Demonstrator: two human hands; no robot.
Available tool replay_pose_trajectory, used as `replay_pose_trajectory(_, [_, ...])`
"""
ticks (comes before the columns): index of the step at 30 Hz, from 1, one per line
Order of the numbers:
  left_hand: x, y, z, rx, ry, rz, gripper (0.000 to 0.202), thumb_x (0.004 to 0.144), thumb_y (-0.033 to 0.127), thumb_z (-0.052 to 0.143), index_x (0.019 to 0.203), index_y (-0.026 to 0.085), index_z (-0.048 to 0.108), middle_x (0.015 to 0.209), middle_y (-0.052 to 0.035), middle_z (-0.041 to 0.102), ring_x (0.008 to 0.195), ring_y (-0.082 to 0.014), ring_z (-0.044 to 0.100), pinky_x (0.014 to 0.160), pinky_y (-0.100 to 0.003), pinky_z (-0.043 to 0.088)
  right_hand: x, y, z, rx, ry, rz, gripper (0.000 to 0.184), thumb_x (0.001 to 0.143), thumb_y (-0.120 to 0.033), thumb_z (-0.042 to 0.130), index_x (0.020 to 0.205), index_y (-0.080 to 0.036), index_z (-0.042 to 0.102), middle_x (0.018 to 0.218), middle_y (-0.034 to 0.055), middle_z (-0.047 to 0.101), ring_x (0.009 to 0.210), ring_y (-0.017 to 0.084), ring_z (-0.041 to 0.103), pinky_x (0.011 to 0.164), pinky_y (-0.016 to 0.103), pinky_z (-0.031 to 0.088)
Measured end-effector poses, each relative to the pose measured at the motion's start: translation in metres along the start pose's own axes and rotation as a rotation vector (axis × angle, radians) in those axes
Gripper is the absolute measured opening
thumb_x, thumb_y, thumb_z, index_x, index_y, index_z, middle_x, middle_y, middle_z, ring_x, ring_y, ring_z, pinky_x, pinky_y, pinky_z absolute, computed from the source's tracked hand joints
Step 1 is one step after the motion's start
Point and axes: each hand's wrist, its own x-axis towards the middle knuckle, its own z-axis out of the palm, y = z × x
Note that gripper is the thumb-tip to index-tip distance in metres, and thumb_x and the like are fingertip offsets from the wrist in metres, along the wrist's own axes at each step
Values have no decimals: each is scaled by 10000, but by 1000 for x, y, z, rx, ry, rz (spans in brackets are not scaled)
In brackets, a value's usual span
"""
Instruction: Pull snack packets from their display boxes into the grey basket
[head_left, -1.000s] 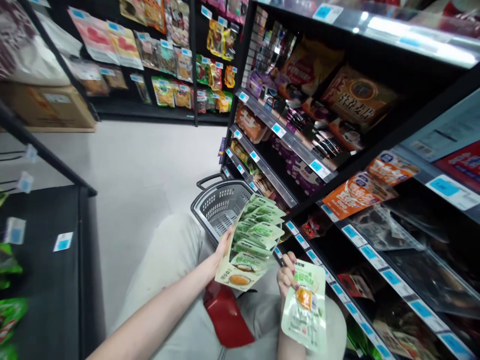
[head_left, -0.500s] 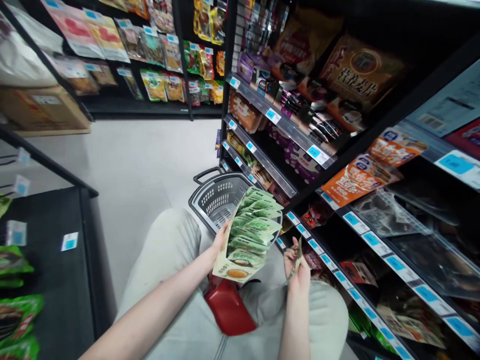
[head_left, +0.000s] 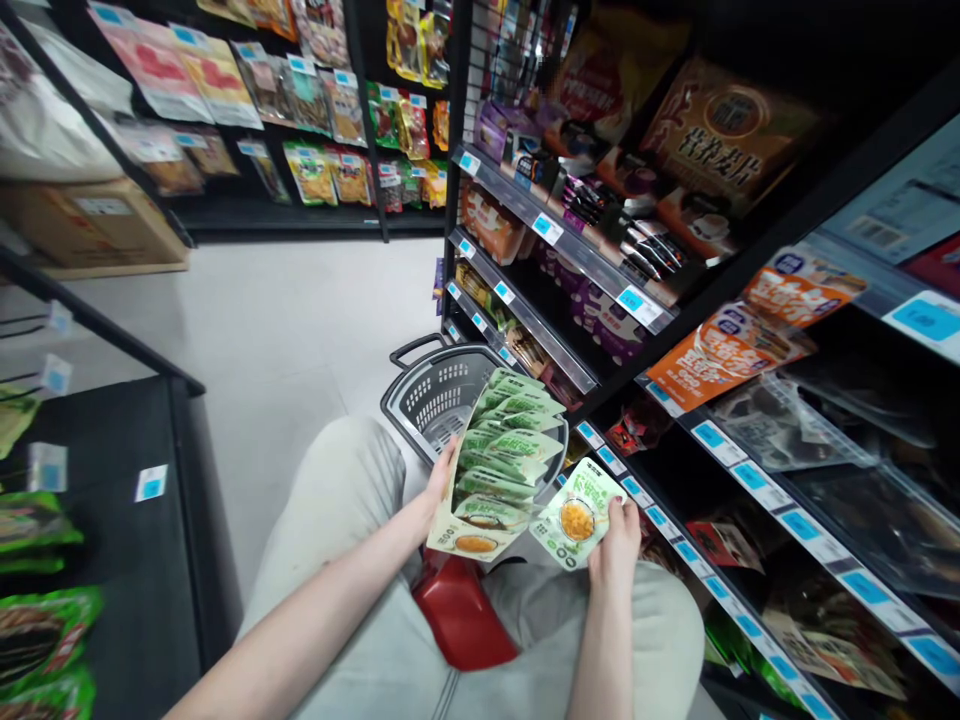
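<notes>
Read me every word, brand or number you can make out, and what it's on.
"营养麦片" on the brown bag, upper shelf.
Too small or blurred to read surely: print on the green packet in the right hand, display box, orange packets and price tags.

The box of packets [head_left: 475,543] hides most of the left hand's [head_left: 442,485] fingers and part of the basket [head_left: 420,396], while the single packet [head_left: 576,518] covers some of the right hand's [head_left: 621,540] fingers and bears small print too fine to read. The left edge cuts off the carton [head_left: 97,230] and the green bags [head_left: 45,640], and lettering on many price labels [head_left: 637,303] is too small or blurred to make out.
</notes>
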Motion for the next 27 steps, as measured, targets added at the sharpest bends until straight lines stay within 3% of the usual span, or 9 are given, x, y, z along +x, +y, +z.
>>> replay_pose_trajectory(6, [-1,0,0,75,15,-13,592,857,602,478,1167,130,655,989,-118,737,978,-295,670,913,-400,478,-1,3,1,-12,-30,47,371,604,-459,743,787,-188,568,705,-15,674,644,159,625,635,292,510])
replay_pose_trajectory(11, [0,0,0,91,25,-8,605,843,611,497,1155,119,662,976,-123,736,982,-294,668,921,-398,476,4,10,-2,25,-57,90,352,617,-421,757,823,-192,587,721,-30,679,620,137,614,593,257,500])
replay_pose_trajectory(13, [0,1,0,89,26,-3,598,846,611,493,1148,125,665,975,-122,736,979,-293,665,921,-404,476,6,13,-6,43,-108,144,327,625,-401,766,797,-192,583,627,-50,626,515,106,547,492,221,449])
replay_pose_trajectory(17, [3,1,-5,79,47,17,572,862,600,475,1119,129,673,962,-124,737,973,-288,660,925,-407,470,2,11,-17,97,-316,269,314,709,-475,702,785,-197,579,474,-100,386,349,60,266,328,185,234])
replay_pose_trajectory(19, [4,2,-8,75,66,3,577,868,611,451,1110,138,675,962,-124,737,982,-289,655,930,-414,465,-3,8,-21,240,-449,335,331,761,-510,648,856,-201,574,521,-102,350,361,53,207,322,180,220])
replay_pose_trajectory(22, [6,2,-12,75,73,-36,619,856,653,430,1112,144,674,984,-131,733,1000,-301,646,936,-431,457,-7,5,-25,614,-637,471,262,819,-408,637,962,-219,526,577,-104,338,375,54,205,330,174,268])
replay_pose_trajectory(27, [6,2,-13,89,9,-35,642,829,661,468,1138,135,668,1016,-137,729,1015,-313,643,950,-435,447,-5,14,-25,1010,-779,612,261,830,-294,666,976,-226,460,584,-116,372,360,49,285,339,164,343])
